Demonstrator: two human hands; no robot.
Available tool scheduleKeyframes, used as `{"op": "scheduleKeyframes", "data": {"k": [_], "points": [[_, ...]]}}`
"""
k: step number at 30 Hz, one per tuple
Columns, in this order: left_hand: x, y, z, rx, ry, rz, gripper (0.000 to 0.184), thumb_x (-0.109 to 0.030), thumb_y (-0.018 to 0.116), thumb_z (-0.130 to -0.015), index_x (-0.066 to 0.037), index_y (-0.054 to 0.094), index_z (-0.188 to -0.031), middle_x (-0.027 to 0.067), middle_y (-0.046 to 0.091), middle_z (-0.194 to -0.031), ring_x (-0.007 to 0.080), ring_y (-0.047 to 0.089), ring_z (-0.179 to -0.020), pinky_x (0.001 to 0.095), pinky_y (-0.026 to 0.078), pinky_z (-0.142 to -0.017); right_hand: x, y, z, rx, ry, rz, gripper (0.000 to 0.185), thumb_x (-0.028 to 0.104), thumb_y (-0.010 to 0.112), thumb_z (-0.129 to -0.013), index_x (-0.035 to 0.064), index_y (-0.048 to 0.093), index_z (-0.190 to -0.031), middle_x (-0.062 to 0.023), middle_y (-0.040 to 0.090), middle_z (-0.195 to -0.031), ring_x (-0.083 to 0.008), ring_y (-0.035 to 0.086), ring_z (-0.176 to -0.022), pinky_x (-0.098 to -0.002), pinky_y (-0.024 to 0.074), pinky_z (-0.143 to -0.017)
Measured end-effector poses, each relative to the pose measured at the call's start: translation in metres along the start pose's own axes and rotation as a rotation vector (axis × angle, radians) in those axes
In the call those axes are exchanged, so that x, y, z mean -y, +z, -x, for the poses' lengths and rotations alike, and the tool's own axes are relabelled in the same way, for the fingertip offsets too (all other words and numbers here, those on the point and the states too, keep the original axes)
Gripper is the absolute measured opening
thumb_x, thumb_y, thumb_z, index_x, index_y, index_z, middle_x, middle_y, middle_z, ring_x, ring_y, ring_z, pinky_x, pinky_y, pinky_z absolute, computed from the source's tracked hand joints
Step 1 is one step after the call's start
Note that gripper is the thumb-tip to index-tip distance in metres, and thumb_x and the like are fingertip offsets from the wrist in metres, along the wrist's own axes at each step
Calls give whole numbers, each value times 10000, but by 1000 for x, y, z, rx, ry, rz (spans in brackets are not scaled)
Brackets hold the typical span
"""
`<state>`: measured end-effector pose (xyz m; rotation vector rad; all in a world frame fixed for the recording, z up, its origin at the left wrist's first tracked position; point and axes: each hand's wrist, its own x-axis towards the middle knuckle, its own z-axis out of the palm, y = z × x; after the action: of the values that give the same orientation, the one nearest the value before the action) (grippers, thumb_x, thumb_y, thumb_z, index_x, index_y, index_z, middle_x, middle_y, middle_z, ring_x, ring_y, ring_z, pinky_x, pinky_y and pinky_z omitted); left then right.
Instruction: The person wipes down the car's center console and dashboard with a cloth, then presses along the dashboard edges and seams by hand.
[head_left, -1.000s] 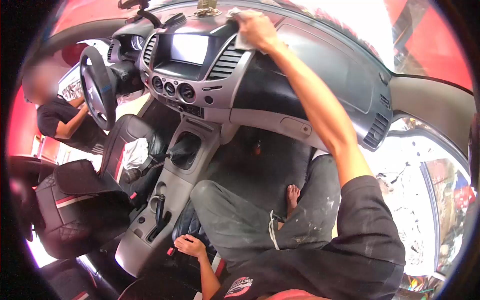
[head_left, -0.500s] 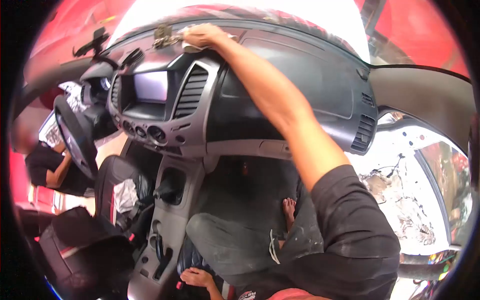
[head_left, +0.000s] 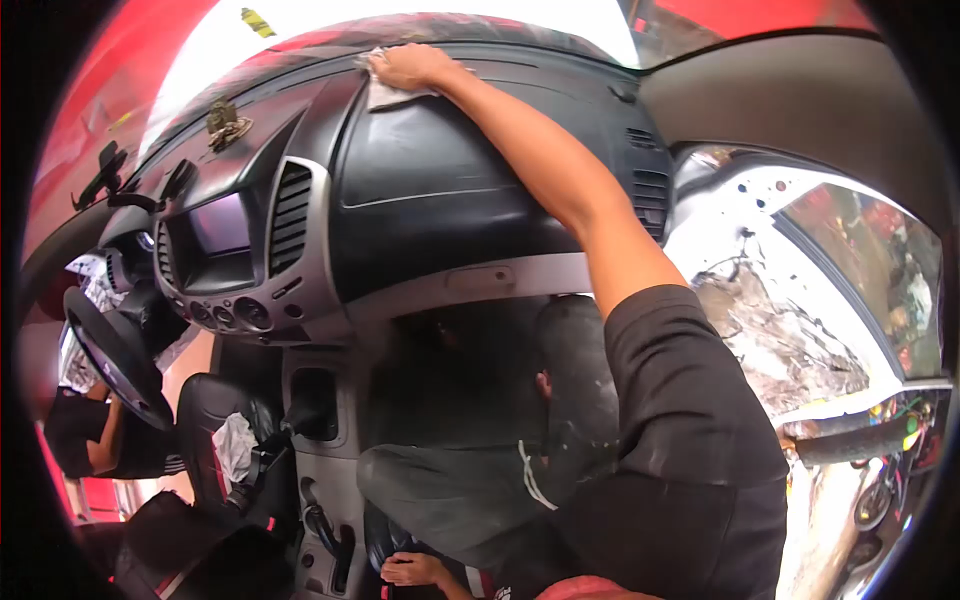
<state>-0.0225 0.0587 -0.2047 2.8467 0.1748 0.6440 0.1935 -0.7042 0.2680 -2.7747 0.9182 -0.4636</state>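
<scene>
My right hand (head_left: 412, 68) is closed on a pale cloth (head_left: 392, 97), pressed on the top of the black dashboard (head_left: 430, 150) near the windshield's lower edge. The right arm reaches across the passenger side of the dashboard. Low in the view, my left hand (head_left: 412, 569) rests by the passenger seat (head_left: 385, 530) beside the centre console, its fingers loosely together; whether anything is under them cannot be seen. Left of the cloth, a small ornament (head_left: 224, 125) stands on the dashboard.
A screen (head_left: 219, 224), air vent (head_left: 291, 218), steering wheel (head_left: 118, 358) and phone holder (head_left: 100, 175) are at the left. Another person (head_left: 90, 430) is beyond the wheel. A crumpled white cloth (head_left: 234, 447) lies on the driver's seat. The passenger door (head_left: 790, 290) stands open.
The view has swung right, so the dashboard appears shifted left. My right hand has moved with the cloth from beside the centre vent to farther along the passenger side, near the windshield.
</scene>
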Motion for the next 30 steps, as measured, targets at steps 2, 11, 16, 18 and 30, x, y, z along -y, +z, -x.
{"op": "scheduleKeyframes", "data": {"k": [2,11,16,18,30], "points": [[-1,3,2,-19,30,20,265,-260,484,-1031,-14,519,-936,191,513,-1010,407,533,-1026,511,405,-806,-36,-19,47,-94,16,29,690,567,391,-1016,4,656,-1314,-244,628,-1376,-426,590,-1286,-497,457,-1097],[1,6,-4,-136,91,122,265,-283,508,-1023,-27,544,-965,164,522,-992,391,545,-1001,514,413,-804,-112,-18,281,-731,97,272,665,453,528,-997,-118,561,-1337,-276,542,-1449,-444,499,-1345,-493,362,-1170],[-7,-7,-3,-98,55,126,270,-297,506,-1028,-37,542,-965,164,526,-985,393,545,-991,511,415,-804,-108,-34,279,-648,188,248,709,480,517,-995,-122,532,-1369,-278,519,-1478,-466,457,-1388,-517,352,-1175],[-7,-5,-6,-107,58,91,271,-299,506,-1030,-39,540,-961,166,526,-983,392,543,-983,507,416,-804,-118,-31,274,-621,62,265,666,451,503,-1014,-102,532,-1384,-270,537,-1464,-481,464,-1377,-523,352,-1179],[13,3,-46,8,-270,603,372,-249,534,-1066,-16,492,-779,96,506,-693,242,509,-610,390,419,-561,-100,-11,338,-774,-15,161,377,247,620,-992,-96,652,-1145,-251,677,-1166,-428,651,-1051,-458,529,-952]]}}
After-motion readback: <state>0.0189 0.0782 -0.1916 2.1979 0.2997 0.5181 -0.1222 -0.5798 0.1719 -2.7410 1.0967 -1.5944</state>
